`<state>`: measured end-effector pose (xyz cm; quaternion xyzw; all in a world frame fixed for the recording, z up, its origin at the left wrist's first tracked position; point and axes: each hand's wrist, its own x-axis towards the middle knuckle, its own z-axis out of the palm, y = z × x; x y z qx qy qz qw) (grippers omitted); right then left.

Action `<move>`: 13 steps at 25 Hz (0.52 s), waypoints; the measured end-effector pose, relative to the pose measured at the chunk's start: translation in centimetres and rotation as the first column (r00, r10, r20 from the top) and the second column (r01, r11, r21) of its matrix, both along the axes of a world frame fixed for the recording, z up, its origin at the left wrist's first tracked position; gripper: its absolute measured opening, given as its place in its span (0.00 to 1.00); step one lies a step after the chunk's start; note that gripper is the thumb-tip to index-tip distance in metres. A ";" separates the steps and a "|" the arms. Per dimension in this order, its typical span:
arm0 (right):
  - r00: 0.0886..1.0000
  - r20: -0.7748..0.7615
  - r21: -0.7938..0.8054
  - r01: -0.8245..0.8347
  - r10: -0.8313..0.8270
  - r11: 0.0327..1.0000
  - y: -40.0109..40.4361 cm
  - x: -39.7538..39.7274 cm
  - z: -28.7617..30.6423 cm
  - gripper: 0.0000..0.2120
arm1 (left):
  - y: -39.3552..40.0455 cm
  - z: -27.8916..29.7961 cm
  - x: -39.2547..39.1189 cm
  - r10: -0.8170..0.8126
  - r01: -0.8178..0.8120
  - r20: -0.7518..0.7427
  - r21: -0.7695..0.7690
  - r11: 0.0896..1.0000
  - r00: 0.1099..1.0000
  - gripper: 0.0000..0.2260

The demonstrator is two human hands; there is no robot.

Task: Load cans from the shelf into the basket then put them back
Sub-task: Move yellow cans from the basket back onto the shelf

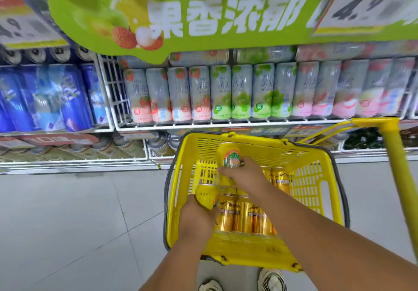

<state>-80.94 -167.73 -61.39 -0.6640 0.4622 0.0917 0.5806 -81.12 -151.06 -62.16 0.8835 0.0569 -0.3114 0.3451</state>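
A yellow plastic basket (316,177) stands on the floor below me, with several gold cans (243,217) lying in it. My left hand (196,220) grips a yellow can (207,195) at the basket's left side. My right hand (244,174) holds another yellow and orange can (230,156) over the basket's far end. The shelf (226,124) in front carries rows of pale fruit-drink cans (242,91).
Blue cans (56,98) fill the shelf section to the left. A green banner (181,14) and price signs hang overhead. The basket's yellow pull handle (393,155) rises at the right. A lower shelf holds more cans. Grey tiled floor (79,222) lies to the left; my shoes show at the bottom.
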 end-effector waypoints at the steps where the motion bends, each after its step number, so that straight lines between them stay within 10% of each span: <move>1: 1.000 0.013 0.022 0.009 -0.009 1.000 -0.5 -0.7 1.1 0.26 | 0.2 1.2 0.0 0.001 -0.001 0.001 -0.022 1.000 1.000 0.19; 13: 0.981 0.194 0.055 0.018 -0.028 0.998 -3.8 -6.2 19.2 0.21 | -1.0 21.8 3.4 0.024 0.000 0.109 -0.214 0.977 0.994 0.09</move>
